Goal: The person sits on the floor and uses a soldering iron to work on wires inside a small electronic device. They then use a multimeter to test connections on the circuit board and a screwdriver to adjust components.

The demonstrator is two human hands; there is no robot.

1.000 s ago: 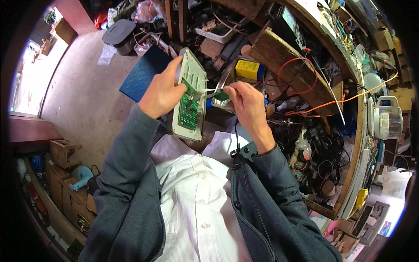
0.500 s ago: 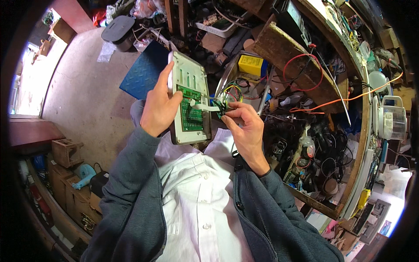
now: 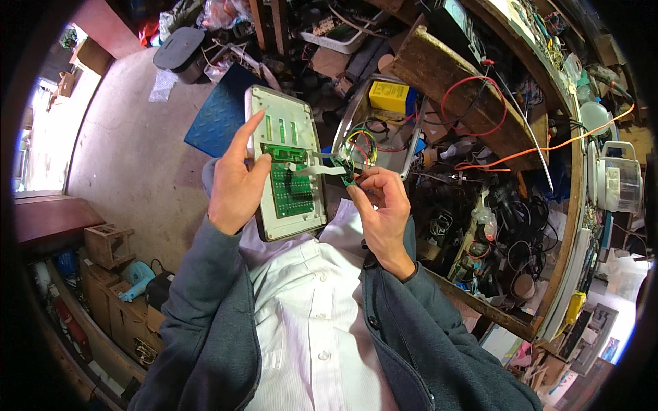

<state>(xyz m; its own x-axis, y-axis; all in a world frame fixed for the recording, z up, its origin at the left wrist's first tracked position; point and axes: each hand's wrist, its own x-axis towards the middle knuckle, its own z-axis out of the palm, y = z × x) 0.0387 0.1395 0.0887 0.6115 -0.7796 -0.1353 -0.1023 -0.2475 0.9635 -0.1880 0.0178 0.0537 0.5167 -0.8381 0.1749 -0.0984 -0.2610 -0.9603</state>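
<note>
A white plastic device panel (image 3: 277,108) is tilted over my lap with its inner side facing me. Mounted on it is a green circuit board (image 3: 293,195). My left hand (image 3: 236,188) grips the panel's left edge, thumb on the inner face and index finger stretched along the edge. A white ribbon cable (image 3: 323,170) runs from the board toward a small green connector board (image 3: 348,179). My right hand (image 3: 385,212) pinches that small piece between thumb and fingertips. Behind it, coloured wires (image 3: 363,145) lead into an open casing (image 3: 340,130), which also holds a yellow box-shaped block (image 3: 388,96).
A blue textured plate (image 3: 218,113) lies beyond the panel. To the right stand a wooden plank (image 3: 456,89) and a crate-like frame full of tangled black cables (image 3: 528,240). An orange cable (image 3: 548,148) crosses there. A dark bin (image 3: 179,51) stands on the floor.
The panel has shifted slightly left and down and lies flatter, showing more of its inner face. My left hand moved with it. My right hand keeps its pinch, nearly in place.
</note>
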